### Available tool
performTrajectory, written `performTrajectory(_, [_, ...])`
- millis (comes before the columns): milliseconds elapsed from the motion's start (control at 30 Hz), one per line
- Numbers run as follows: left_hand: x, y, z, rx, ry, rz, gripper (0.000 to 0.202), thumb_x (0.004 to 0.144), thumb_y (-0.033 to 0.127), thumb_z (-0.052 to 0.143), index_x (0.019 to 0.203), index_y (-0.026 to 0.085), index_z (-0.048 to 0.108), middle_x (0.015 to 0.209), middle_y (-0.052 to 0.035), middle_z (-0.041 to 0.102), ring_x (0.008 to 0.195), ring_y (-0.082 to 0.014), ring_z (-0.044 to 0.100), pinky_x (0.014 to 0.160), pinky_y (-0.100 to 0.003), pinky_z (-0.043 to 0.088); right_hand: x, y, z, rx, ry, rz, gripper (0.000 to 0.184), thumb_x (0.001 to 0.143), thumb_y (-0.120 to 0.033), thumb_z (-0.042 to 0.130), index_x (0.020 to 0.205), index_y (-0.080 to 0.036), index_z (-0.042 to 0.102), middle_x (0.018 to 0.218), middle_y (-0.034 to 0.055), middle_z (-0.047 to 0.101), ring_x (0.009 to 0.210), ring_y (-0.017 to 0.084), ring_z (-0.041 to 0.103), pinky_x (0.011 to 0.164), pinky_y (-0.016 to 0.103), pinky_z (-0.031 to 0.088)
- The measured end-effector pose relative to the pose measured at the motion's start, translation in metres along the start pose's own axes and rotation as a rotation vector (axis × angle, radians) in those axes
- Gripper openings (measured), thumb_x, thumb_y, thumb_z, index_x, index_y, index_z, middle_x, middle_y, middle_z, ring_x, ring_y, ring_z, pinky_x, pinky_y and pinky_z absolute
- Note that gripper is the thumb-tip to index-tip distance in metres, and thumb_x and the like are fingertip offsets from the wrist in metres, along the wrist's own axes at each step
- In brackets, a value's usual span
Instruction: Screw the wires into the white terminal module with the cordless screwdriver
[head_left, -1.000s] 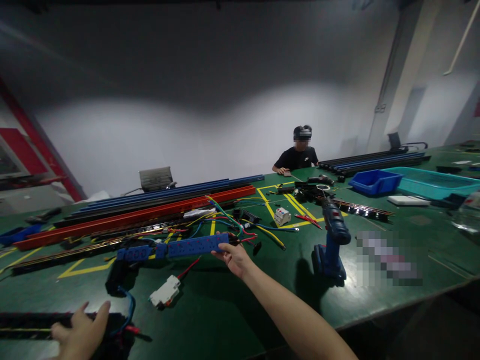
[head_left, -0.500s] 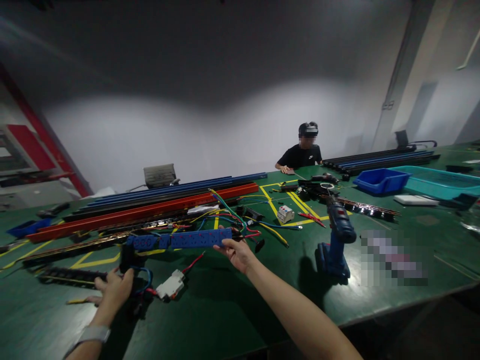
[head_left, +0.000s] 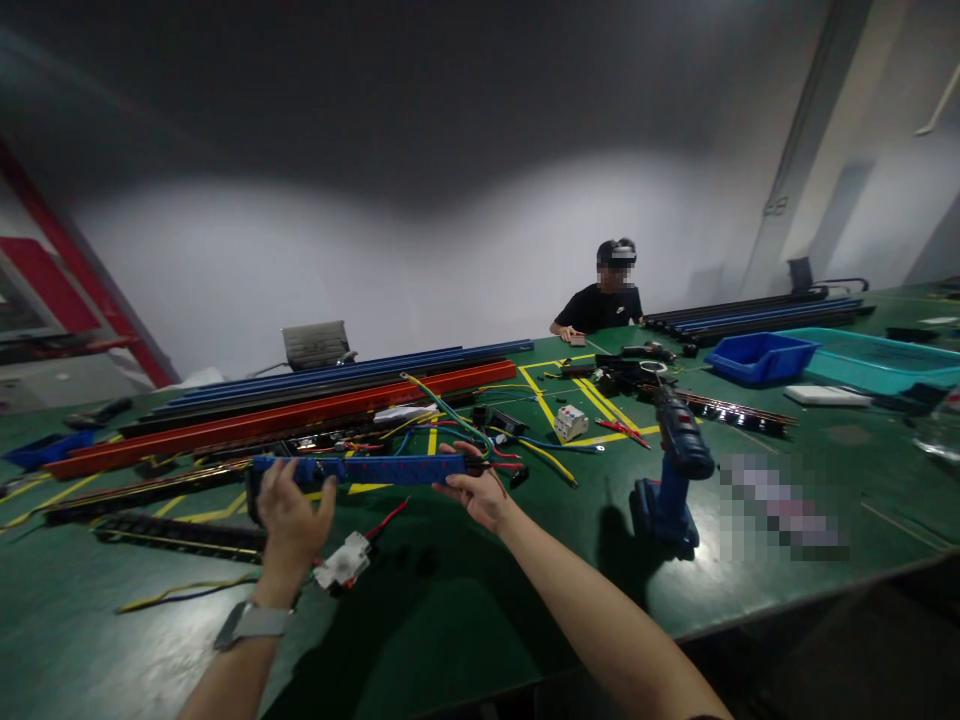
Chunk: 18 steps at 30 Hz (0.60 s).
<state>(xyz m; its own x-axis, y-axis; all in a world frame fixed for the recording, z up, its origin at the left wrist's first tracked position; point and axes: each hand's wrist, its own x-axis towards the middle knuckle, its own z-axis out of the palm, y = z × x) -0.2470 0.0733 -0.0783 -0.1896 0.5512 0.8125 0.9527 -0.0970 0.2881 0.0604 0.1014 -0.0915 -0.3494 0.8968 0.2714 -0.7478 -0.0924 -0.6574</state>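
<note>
A long blue socket strip [head_left: 382, 469] hangs level above the green table [head_left: 465, 590], with coloured wires trailing from its right end. My right hand [head_left: 474, 490] grips that right end, thumb on top. My left hand [head_left: 289, 520] is raised to the strip's left end, fingers curled around it and the black part there. A white breaker [head_left: 343, 562] with a red wire dangles just below, right of my left hand. A watch sits on my left wrist.
A blue cordless drill [head_left: 671, 470] stands upright to the right. Long red and blue rails [head_left: 285, 415] lie behind the strip, black rails [head_left: 180, 537] at left. A second white breaker [head_left: 568, 422], blue bin [head_left: 759, 357] and teal tray [head_left: 870, 362] lie farther back. Another person [head_left: 604, 297] sits across the table.
My left hand left the black rail at the table's near left, rose and came to the strip's left end. The strip lifted off the table and now hangs between both hands.
</note>
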Motion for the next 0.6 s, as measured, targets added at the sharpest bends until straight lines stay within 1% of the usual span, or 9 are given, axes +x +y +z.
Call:
performTrajectory(33, [0.002, 0.027, 0.003, -0.079, -0.037, 0.111, 0.072, 0.087, 0.039, 0.055, 0.148, 0.013, 0.028, 0.152, -0.024, 0.032, 0.145, -0.0362, 0.027, 0.116, -0.057, 0.025, 0.001, 0.001, -0.002, -0.004, 0.008, -0.001, 0.062, 0.065, -0.007, 0.079, 0.119, -0.029, 0.058, 0.133, 0.0018, 0.065, 0.123, 0.027, 0.06, 0.098, 0.052, 0.054])
performTrajectory(67, [0.004, 0.054, 0.008, -0.135, -0.116, 0.213, 0.071, 0.086, 0.039, 0.057, 0.148, 0.016, 0.031, 0.153, -0.0206, 0.033, 0.145, -0.034, 0.029, 0.117, -0.055, 0.025, 0.002, 0.002, -0.004, -0.008, 0.019, -0.002, 0.063, 0.065, -0.008, 0.08, 0.12, -0.029, 0.058, 0.133, 0.0021, 0.065, 0.122, 0.027, 0.061, 0.097, 0.051, 0.055])
performTrajectory(133, [0.005, 0.1, 0.02, -0.177, -0.309, 0.372, 0.07, 0.085, 0.041, 0.061, 0.148, 0.022, 0.035, 0.154, -0.0155, 0.038, 0.144, -0.0322, 0.031, 0.119, -0.055, 0.021, 0.004, 0.006, -0.01, -0.02, 0.059, 0.002, 0.064, 0.063, -0.01, 0.082, 0.12, -0.028, 0.058, 0.129, 0.0031, 0.067, 0.115, 0.026, 0.065, 0.092, 0.047, 0.057])
performTrajectory(200, [0.004, 0.132, 0.034, -0.178, -0.498, 0.477, 0.07, 0.082, 0.039, 0.064, 0.147, 0.027, 0.039, 0.149, -0.0112, 0.046, 0.142, -0.0319, 0.036, 0.12, -0.058, 0.013, 0.006, 0.01, -0.017, -0.043, 0.13, 0.015, 0.064, 0.06, -0.013, 0.085, 0.118, -0.025, 0.06, 0.118, 0.0041, 0.072, 0.101, 0.025, 0.07, 0.083, 0.043, 0.06])
performTrajectory(233, [0.004, 0.143, 0.041, -0.177, -0.55, 0.487, 0.067, 0.081, 0.037, 0.066, 0.143, 0.029, 0.044, 0.143, -0.0097, 0.053, 0.137, -0.0317, 0.041, 0.12, -0.059, 0.009, 0.007, 0.012, -0.021, -0.057, 0.174, 0.023, 0.062, 0.059, -0.015, 0.086, 0.116, -0.023, 0.062, 0.11, 0.0042, 0.074, 0.093, 0.025, 0.072, 0.078, 0.04, 0.061])
performTrajectory(300, [0.004, 0.153, 0.052, -0.167, -0.613, 0.473, 0.059, 0.079, 0.035, 0.068, 0.135, 0.03, 0.053, 0.131, -0.0087, 0.063, 0.127, -0.0313, 0.05, 0.12, -0.058, 0.009, 0.01, 0.015, -0.027, -0.085, 0.261, 0.035, 0.055, 0.057, -0.017, 0.088, 0.107, -0.018, 0.066, 0.093, 0.004, 0.075, 0.08, 0.023, 0.072, 0.07, 0.036, 0.06])
performTrajectory(367, [0.004, 0.155, 0.062, -0.151, -0.616, 0.434, 0.054, 0.078, 0.037, 0.069, 0.13, 0.028, 0.058, 0.126, -0.0098, 0.065, 0.122, -0.032, 0.052, 0.117, -0.057, 0.015, 0.014, 0.016, -0.031, -0.108, 0.314, 0.038, 0.045, 0.056, -0.017, 0.088, 0.097, -0.015, 0.069, 0.084, 0.0042, 0.074, 0.073, 0.021, 0.071, 0.066, 0.032, 0.059])
performTrajectory(467, [0.004, 0.153, 0.074, -0.148, -0.603, 0.392, 0.051, 0.079, 0.039, 0.069, 0.127, 0.027, 0.06, 0.126, -0.0117, 0.064, 0.12, -0.0326, 0.051, 0.108, -0.051, 0.025, 0.018, 0.015, -0.034, -0.133, 0.353, 0.056, 0.039, 0.06, -0.021, 0.087, 0.095, -0.014, 0.07, 0.086, 0.006, 0.075, 0.071, 0.02, 0.071, 0.062, 0.029, 0.058])
performTrajectory(600, [0.0, 0.152, 0.083, -0.154, -0.595, 0.38, 0.045, 0.081, 0.037, 0.066, 0.125, 0.026, 0.063, 0.123, -0.012, 0.065, 0.117, -0.0319, 0.052, 0.102, -0.047, 0.028, 0.018, 0.008, -0.036, -0.206, 0.397, 0.165, 0.032, 0.073, -0.031, 0.079, 0.098, -0.015, 0.069, 0.087, 0.007, 0.076, 0.07, 0.017, 0.071, 0.062, 0.027, 0.057])
